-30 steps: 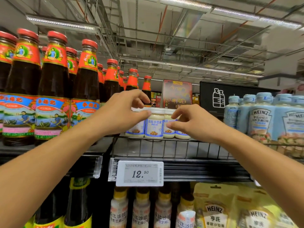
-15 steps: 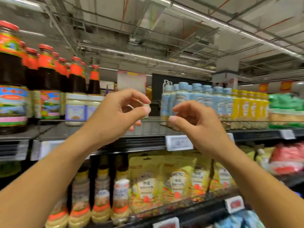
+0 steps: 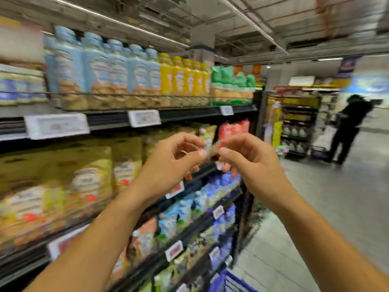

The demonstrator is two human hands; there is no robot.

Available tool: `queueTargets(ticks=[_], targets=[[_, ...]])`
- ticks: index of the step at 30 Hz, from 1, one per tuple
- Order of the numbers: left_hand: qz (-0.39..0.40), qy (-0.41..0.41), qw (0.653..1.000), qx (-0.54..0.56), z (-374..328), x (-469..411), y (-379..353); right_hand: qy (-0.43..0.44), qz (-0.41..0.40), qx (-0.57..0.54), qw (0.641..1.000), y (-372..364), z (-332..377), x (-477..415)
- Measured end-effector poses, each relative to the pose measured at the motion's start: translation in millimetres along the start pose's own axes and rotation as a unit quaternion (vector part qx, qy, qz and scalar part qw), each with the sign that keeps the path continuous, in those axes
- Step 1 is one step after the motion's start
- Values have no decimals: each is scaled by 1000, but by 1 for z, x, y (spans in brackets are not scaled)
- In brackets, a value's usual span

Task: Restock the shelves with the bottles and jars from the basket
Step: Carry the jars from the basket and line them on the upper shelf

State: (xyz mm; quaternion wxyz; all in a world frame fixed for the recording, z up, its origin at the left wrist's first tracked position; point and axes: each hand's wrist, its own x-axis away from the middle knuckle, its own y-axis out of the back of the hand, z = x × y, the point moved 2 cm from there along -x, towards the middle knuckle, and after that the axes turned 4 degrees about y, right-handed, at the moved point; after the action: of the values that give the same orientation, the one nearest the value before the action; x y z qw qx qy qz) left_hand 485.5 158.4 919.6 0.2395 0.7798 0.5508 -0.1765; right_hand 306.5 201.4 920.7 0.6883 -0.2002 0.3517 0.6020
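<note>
At the near bottom edge, right of centre, a corner of the blue basket (image 3: 235, 284) shows by the foot of the shelves; its contents are out of view. Two bare forearms rise from the near edge and meet in mid-frame. The left hand (image 3: 168, 165) and the right hand (image 3: 252, 165) are held up side by side in front of the shelving, fingers curled, with each thumb close to its forefinger and the two sets of fingertips almost touching. A small brownish blur sits between them. The picture is too smeared to tell whether either hand pinches anything or is merely clenched.

Behind the hands, on the left, the middle shelves carry yellow pouches (image 3: 88, 175), with blue and mixed packets (image 3: 210, 197) lower and to the right. White price tags (image 3: 144, 118) are clipped along the black front rail of the top shelf (image 3: 189, 112). On that shelf stand, from left to right, pale jars (image 3: 21, 85), a row of light-blue bottles (image 3: 117, 68), yellow bottles (image 3: 183, 76) and green-topped packs (image 3: 231, 81).

Farther off on the right, across the grey floor (image 3: 336, 207), is another stocked rack (image 3: 299, 123), and beside it stands a person in dark clothes (image 3: 349, 125).
</note>
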Motion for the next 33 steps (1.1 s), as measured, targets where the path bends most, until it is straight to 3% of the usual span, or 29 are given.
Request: queueTargets(ticks=[13, 33], targets=[[165, 137, 970, 117, 113, -23, -202, -187, -154, 67, 968, 149, -93, 104], [292, 270, 901, 171, 354, -159, -350, -384, -262, 110, 878, 239, -342, 90]])
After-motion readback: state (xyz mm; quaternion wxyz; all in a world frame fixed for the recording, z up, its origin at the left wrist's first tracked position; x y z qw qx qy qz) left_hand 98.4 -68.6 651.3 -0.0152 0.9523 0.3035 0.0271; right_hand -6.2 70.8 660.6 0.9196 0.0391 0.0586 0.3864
